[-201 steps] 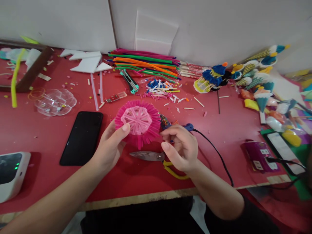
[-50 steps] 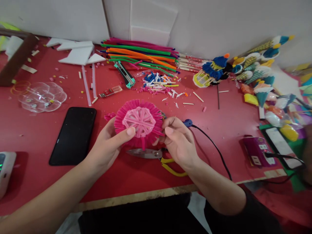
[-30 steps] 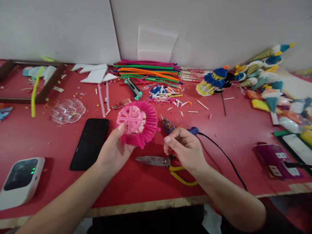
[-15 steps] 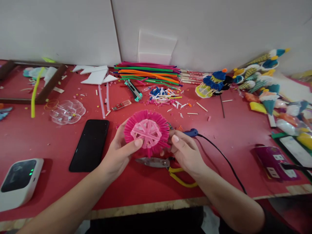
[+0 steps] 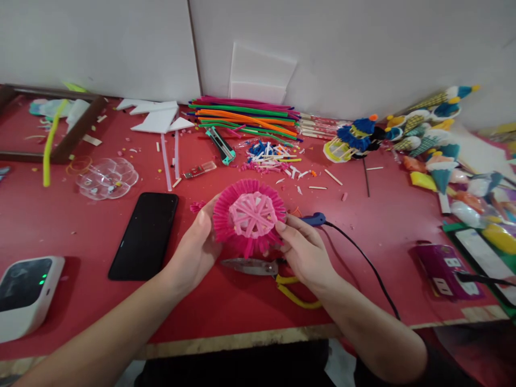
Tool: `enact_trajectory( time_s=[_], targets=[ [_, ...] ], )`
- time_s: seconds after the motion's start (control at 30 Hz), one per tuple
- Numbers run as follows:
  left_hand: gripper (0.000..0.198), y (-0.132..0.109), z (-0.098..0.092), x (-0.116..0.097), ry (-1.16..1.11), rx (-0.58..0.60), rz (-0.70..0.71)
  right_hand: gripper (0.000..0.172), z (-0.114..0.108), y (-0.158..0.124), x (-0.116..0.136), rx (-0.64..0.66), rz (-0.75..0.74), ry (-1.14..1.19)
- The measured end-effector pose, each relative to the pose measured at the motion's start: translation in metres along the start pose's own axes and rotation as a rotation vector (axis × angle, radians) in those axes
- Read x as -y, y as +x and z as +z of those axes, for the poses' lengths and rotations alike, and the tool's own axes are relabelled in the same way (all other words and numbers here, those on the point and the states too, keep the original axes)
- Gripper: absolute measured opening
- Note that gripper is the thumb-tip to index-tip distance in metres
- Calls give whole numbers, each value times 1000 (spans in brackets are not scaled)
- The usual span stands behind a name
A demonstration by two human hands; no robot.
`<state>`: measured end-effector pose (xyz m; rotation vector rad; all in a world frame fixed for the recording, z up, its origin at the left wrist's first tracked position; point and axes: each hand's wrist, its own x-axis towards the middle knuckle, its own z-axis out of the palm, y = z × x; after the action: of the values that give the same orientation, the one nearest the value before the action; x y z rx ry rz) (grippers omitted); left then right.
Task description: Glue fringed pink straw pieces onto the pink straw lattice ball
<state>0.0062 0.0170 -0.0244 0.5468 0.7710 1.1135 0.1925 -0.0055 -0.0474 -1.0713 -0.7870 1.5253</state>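
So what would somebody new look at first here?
Probably the pink frilly disc in the middle, with the left fingers at one edge and the right fingers holding the other. Next might come the bundle of colourful fuzzy sticks at the back of the red table, and the blue fringed model to their right.

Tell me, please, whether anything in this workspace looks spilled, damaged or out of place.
The small clippings look spilled: they lie in a loose heap in front of the pipe cleaners, with stray bits scattered around. The blade of the yellow-handled scissors looks blotchy, perhaps stained. The pink fringed piece shows no clear damage.
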Motion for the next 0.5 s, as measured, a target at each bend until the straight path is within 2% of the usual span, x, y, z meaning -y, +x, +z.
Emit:
enact_trajectory(
  time_s=[0.1, 0.3, 0.37, 0.5],
  targets=[
    [67, -2, -3, 3, 54, -30, 5, 23, 0, -1, 0, 29, 31, -8],
    [78, -6, -5, 2, 126, 57, -14, 23, 3, -2, 4, 65, -32, -60],
    [75, -6, -3, 1, 122, 52, -27, 24, 5, -2, 6, 70, -52, -99],
    [63, -5, 0, -1, 146, -31, -49, 26, 6, -4, 10, 114, -64, -150]
  ],
)
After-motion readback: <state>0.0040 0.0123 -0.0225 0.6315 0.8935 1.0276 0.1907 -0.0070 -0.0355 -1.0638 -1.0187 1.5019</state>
